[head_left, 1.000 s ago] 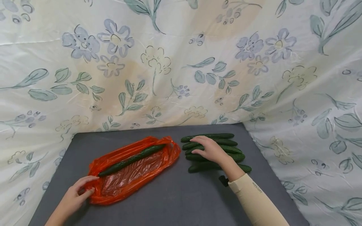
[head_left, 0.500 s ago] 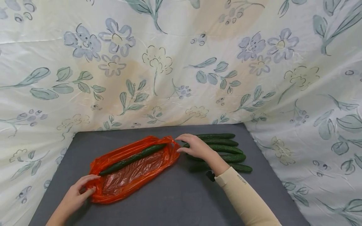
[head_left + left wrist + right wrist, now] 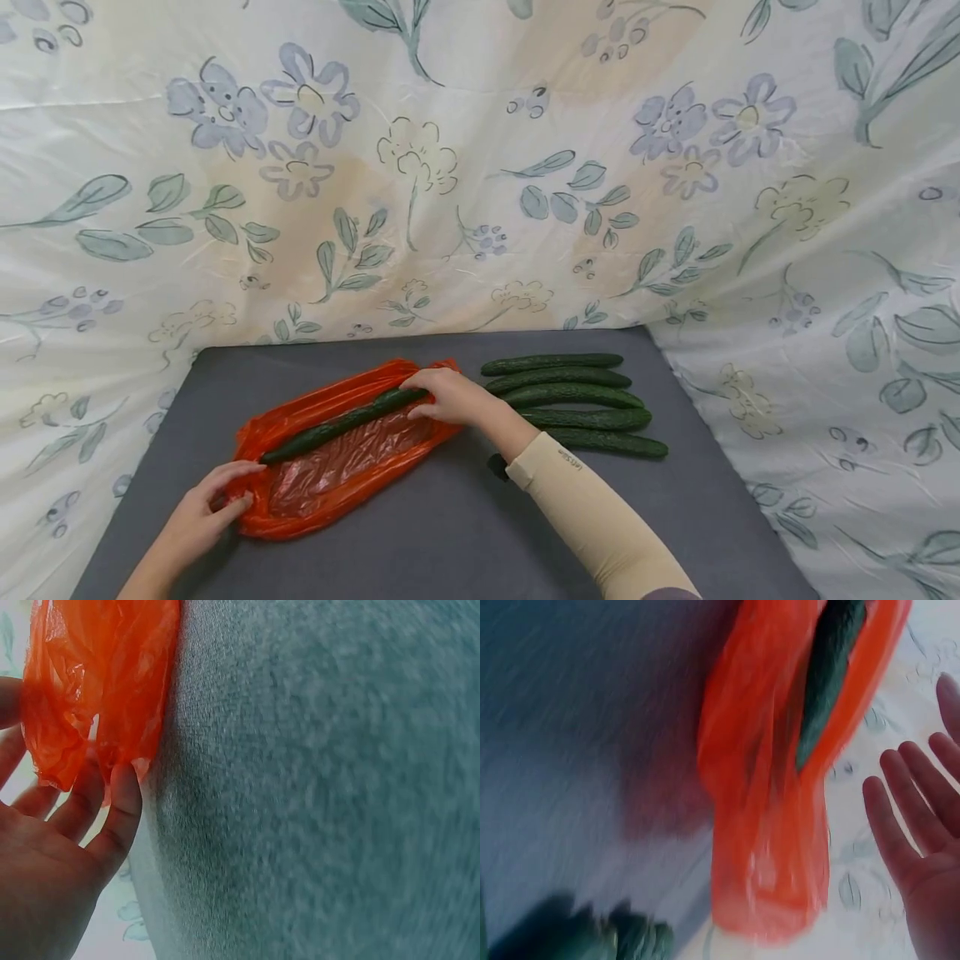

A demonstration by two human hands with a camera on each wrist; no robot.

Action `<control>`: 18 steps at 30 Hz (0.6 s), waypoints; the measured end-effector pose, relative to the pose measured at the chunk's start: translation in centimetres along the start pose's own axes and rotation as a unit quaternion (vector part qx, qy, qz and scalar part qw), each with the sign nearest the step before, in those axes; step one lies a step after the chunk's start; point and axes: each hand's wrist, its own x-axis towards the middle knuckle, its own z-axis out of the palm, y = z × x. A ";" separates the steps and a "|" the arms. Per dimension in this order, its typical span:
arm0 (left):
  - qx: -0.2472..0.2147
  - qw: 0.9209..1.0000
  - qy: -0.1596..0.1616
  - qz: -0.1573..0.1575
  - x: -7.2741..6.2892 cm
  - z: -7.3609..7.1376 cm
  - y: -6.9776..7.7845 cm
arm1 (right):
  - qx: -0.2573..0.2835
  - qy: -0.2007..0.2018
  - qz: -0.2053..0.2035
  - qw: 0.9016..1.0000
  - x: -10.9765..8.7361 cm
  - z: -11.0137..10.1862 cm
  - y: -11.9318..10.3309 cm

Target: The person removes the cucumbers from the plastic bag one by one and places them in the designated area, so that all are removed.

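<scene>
An orange-red plastic bag (image 3: 288, 527) lies spread open on the table, slanting from front left to back right. In its hollow lies a long dark green cucumber (image 3: 322, 432) with a step in its outline; whether it is one or two end to end, I cannot tell. My left hand (image 3: 197, 518) holds the bag's near left end, fingers curved about the crumpled plastic (image 3: 105, 682). Over the bag's right end, by the cucumber's tip, hovers my right hand (image 3: 459, 400). The right wrist view shows its fingers (image 3: 922, 799) extended and spread, apart from the bag (image 3: 769, 847).
Several cucumbers (image 3: 573, 395) lie side by side on the grey table (image 3: 450, 533), right of the bag. Floral cloth (image 3: 480, 167) hangs behind the table and along its right side. A small black device (image 3: 498, 467) sits under the right wrist.
My right hand has moved left from above the row of cucumbers to the bag's right end. The left hand stays at the bag's left end, and the cucumbers have not moved.
</scene>
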 end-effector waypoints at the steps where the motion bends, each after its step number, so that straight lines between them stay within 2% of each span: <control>1: -0.001 1.000 0.002 0.003 0.0 0.0 0.0 | 0.002 -0.008 0.003 1.000 0.4 0.3 -0.2; 7: 0.000 1.000 0.003 0.018 0.0 0.1 -0.3 | 0.000 -0.038 0.023 0.999 2.5 2.3 -0.7; 13: 0.011 1.000 0.004 0.010 -0.2 0.0 -0.3 | -0.066 -0.055 0.054 0.995 3.9 4.1 -1.3; 18: 0.008 1.000 0.007 0.015 -0.1 -0.1 -0.2 | -0.122 -0.024 0.076 0.989 4.0 4.6 -1.5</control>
